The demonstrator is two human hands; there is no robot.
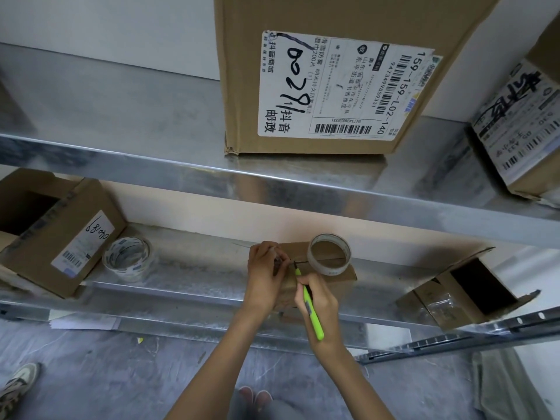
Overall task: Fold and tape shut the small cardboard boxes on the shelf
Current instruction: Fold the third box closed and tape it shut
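Observation:
A small closed cardboard box (344, 275) sits on the lower metal shelf (197, 277), near the middle. On its top stands a roll of clear tape (329, 253). My left hand (265, 275) rests on the box's left end, fingers pinched at the top edge; what they pinch I cannot make out. My right hand (318, 301) holds a green utility knife (310, 307), its tip touching the box top just left of the tape roll.
A second tape roll (127, 259) lies to the left beside an open labelled box (57, 234). Another open box (463, 295) lies tipped at the right. Two larger labelled boxes (333, 74) (524, 125) stand on the upper shelf. A shoe (18, 386) is on the floor.

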